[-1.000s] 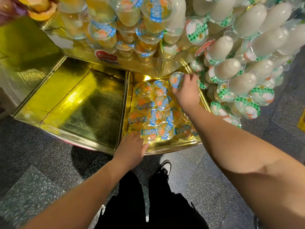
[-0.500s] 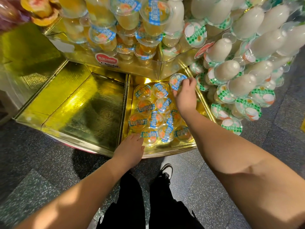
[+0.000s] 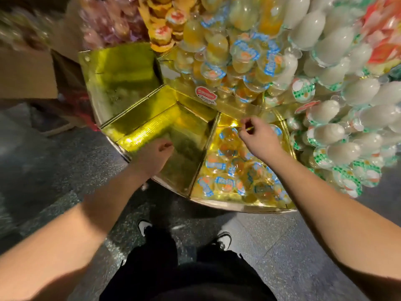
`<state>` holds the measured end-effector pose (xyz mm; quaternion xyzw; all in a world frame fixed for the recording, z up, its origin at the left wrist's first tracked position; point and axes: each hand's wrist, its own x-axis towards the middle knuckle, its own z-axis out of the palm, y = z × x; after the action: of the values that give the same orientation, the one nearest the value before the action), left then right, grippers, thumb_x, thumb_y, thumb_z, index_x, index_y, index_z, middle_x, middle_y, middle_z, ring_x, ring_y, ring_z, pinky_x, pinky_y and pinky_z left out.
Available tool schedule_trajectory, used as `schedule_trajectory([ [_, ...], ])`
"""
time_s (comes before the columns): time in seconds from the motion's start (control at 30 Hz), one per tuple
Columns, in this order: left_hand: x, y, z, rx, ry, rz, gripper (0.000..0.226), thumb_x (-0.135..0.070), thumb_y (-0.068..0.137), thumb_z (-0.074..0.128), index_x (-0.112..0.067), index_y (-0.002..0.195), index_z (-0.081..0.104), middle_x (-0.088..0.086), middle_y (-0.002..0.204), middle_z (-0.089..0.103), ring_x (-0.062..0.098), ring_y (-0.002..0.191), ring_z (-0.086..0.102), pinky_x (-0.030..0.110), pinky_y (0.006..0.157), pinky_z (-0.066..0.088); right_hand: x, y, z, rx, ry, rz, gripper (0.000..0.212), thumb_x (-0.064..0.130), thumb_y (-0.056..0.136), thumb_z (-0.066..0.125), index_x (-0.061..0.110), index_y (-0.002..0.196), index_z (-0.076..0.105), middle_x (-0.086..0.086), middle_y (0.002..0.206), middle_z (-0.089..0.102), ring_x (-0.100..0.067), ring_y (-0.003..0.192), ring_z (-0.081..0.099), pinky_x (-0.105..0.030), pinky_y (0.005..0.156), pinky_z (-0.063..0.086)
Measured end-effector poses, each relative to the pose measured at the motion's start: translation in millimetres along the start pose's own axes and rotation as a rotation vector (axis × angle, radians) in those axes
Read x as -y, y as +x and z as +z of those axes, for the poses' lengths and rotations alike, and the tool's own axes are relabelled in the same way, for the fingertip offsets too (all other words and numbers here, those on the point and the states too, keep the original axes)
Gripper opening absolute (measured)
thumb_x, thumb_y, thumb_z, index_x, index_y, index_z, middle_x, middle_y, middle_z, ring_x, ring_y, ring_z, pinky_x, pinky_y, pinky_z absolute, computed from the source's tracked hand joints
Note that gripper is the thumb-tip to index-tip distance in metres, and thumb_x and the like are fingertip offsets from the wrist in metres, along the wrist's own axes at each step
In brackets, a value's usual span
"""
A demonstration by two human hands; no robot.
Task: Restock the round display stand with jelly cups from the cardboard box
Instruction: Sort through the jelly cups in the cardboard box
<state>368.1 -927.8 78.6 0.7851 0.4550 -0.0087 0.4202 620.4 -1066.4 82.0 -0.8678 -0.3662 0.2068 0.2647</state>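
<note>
Right hand [image 3: 259, 137] hovers loosely curled over jelly cups [image 3: 236, 170]; left hand [image 3: 152, 157], grip curled and holding nothing, sits at nine o'clock over the gold tray [image 3: 152, 118].

Gold foil round display stand [image 3: 138, 118], split into wedge compartments. The one right under the right fingers [image 3: 246, 121] holds a loose heap of jelly cups [image 3: 230, 170], clear with orange filling and blue-and-white lids, tipped every which way. The wedge under the left fingers [image 3: 167, 146] shows bare gold floor. Cardboard box [image 3: 28, 72] sits well off to the left, blurred.
</note>
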Motion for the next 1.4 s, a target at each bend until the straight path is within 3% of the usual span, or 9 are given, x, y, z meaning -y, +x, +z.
schedule_trajectory([
  [0.1, 33.0, 15.5, -72.0, -0.123, 0.003, -0.028, 0.031, -0.037, 0.097, 0.057, -0.016, 0.118, 0.068, 0.011, 0.11, 0.068, 0.033, 0.107, 0.062, 0.038, 0.089, 0.047, 87.5, 21.9, 14.5, 0.108, -0.053, -0.154, 0.016, 0.023, 0.096, 0.055, 0.016, 0.108, 0.062, -0.005, 0.106, 0.065, -0.028, 0.102, 0.061, -0.031, 0.076, 0.039],
  [0.27, 104.8, 32.6, -207.8, -0.302, 0.09, -0.017, 0.022, -0.024, 0.1, 0.053, -0.011, 0.108, 0.069, 0.01, 0.102, 0.068, 0.026, 0.093, 0.063, 0.033, 0.075, 0.044, 243.7, 54.3, 77.5, 0.257, -0.172, -0.402, 0.024, 0.026, 0.098, 0.052, 0.015, 0.115, 0.064, -0.006, 0.116, 0.066, -0.025, 0.107, 0.06, -0.027, 0.074, 0.035],
  [0.43, 189.9, 29.2, -337.6, -0.433, 0.156, -0.046, 0.02, -0.017, 0.099, 0.052, -0.007, 0.1, 0.07, 0.005, 0.1, 0.065, 0.022, 0.096, 0.06, 0.027, 0.074, 0.034, 382.7, 75.7, 167.6, 0.322, -0.17, -0.563, 0.018, 0.024, 0.097, 0.056, 0.011, 0.104, 0.066, -0.008, 0.104, 0.069, -0.027, 0.099, 0.062, -0.032, 0.077, 0.04],
  [0.57, 255.5, 31.3, -411.5, -0.431, 0.179, -0.12, 0.021, -0.023, 0.099, 0.051, -0.01, 0.096, 0.067, 0.006, 0.096, 0.066, 0.026, 0.093, 0.063, 0.034, 0.076, 0.044, 459.5, 94.7, 234.4, 0.377, -0.23, -0.632, 0.015, 0.023, 0.094, 0.058, 0.011, 0.101, 0.064, -0.011, 0.103, 0.069, -0.03, 0.098, 0.063, -0.038, 0.081, 0.046],
  [0.77, 313.7, 59.5, -474.8, -0.399, 0.2, -0.228, 0.023, -0.021, 0.098, 0.052, -0.007, 0.107, 0.068, 0.014, 0.11, 0.067, 0.032, 0.103, 0.062, 0.038, 0.088, 0.048, 523.7, 132.7, 297.8, 0.447, -0.321, -0.606, 0.018, 0.022, 0.092, 0.058, 0.011, 0.105, 0.063, -0.011, 0.107, 0.068, -0.029, 0.103, 0.062, -0.034, 0.081, 0.044],
  [0.97, 346.0, 120.9, -518.2, -0.301, 0.222, -0.253, 0.022, -0.024, 0.102, 0.044, -0.016, 0.11, 0.063, 0.0, 0.108, 0.063, 0.015, 0.094, 0.058, 0.029, 0.078, 0.047, 565.6, 208.4, 349.9, 0.486, -0.355, -0.504, 0.013, 0.027, 0.092, 0.057, 0.021, 0.104, 0.059, -0.002, 0.102, 0.062, -0.022, 0.096, 0.06, -0.028, 0.077, 0.042],
  [1.17, 379.2, 242.0, -582.9, -0.274, 0.228, -0.249, 0.013, -0.028, 0.101, 0.047, -0.024, 0.102, 0.059, -0.003, 0.101, 0.061, 0.014, 0.093, 0.06, 0.03, 0.082, 0.053, 606.1, 331.7, 405.9, 0.399, -0.367, -0.392, 0.012, 0.028, 0.095, 0.054, 0.022, 0.105, 0.058, 0.001, 0.096, 0.06, -0.018, 0.083, 0.054, -0.028, 0.074, 0.043],
  [1.33, 399.4, 359.0, -625.0, -0.25, 0.217, -0.301, 0.014, -0.028, 0.099, 0.05, -0.03, 0.086, 0.054, -0.004, 0.091, 0.06, 0.008, 0.081, 0.058, 0.024, 0.065, 0.046, 634.6, 444.9, 445.2, 0.362, -0.473, -0.282, 0.026, 0.035, 0.097, 0.052, 0.018, 0.113, 0.06, -0.005, 0.113, 0.063, -0.025, 0.101, 0.061, -0.036, 0.087, 0.051],
  [1.4, 405.9, 400.3, -633.7, -0.229, 0.196, -0.319, 0.011, -0.029, 0.099, 0.05, -0.027, 0.093, 0.059, -0.003, 0.095, 0.061, 0.01, 0.083, 0.059, 0.029, 0.072, 0.053, 639.8, 480.1, 457.1, 0.339, -0.561, -0.266, 0.024, 0.034, 0.095, 0.056, 0.018, 0.113, 0.059, -0.004, 0.111, 0.062, -0.023, 0.099, 0.061, -0.036, 0.085, 0.053],
])
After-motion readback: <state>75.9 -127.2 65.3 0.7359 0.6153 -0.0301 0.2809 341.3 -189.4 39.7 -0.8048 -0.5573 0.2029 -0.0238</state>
